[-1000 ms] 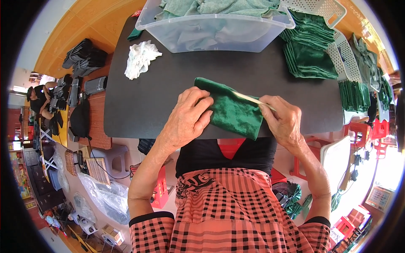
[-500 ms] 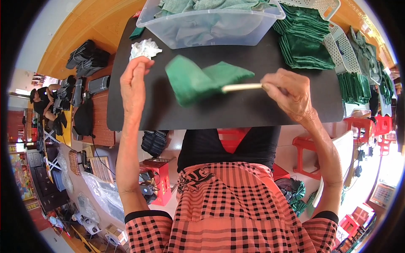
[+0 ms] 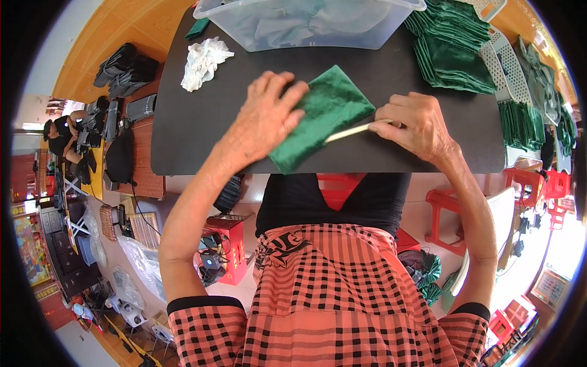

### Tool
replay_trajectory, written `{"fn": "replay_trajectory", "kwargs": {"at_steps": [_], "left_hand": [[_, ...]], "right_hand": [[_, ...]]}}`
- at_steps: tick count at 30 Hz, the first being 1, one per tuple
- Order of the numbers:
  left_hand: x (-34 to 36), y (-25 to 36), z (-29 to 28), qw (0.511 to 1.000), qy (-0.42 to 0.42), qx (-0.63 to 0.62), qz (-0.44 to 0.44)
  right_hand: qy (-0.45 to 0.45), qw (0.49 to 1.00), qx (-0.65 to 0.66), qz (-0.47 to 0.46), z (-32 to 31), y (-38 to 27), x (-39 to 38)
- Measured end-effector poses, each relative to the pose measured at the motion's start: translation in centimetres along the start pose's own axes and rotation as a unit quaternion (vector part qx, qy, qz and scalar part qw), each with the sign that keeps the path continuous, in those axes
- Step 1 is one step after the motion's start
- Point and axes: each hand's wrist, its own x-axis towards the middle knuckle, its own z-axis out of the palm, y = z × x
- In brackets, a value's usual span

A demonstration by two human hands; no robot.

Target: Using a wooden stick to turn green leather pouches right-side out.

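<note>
A green velvety piece of cloth, flat and shaped like a small pouch, lies slantwise on the black table in front of me. My left hand rests on its left part with fingers spread and flat. In my right hand, thumb and fingers pinch a thin pale stick. The stick's far end meets the lower right edge of the green cloth; whether it goes inside I cannot tell.
A clear plastic bin of pale green cloth stands at the table's far side. Stacked green pieces lie far right, beside perforated white baskets. Crumpled white tissue sits far left. A red stool stands right of my legs.
The green cloth, blurred and loosely folded in the air on the stick before, now lies flat on the table. My left hand has come right and down onto it. The right hand still grips the stick.
</note>
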Motion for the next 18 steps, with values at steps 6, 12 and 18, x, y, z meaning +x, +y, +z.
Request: {"fn": "replay_trajectory", "kwargs": {"at_steps": [6,12,18], "left_hand": [[1.1,-1.7,-1.1,0.998,-0.015,0.05,-0.044],[1.2,-0.4,0.9,0.998,-0.021,-0.053,0.016],[1.5,-0.7,1.7,0.998,0.009,-0.042,0.035]], "right_hand": [[-0.008,1.0,0.001,-0.011,0.9,0.2,1.1],[-0.018,1.0,0.002,-0.011,1.2,0.6,2.1],[-0.032,0.998,-0.005,-0.054,2.1,2.0,3.1]]}}
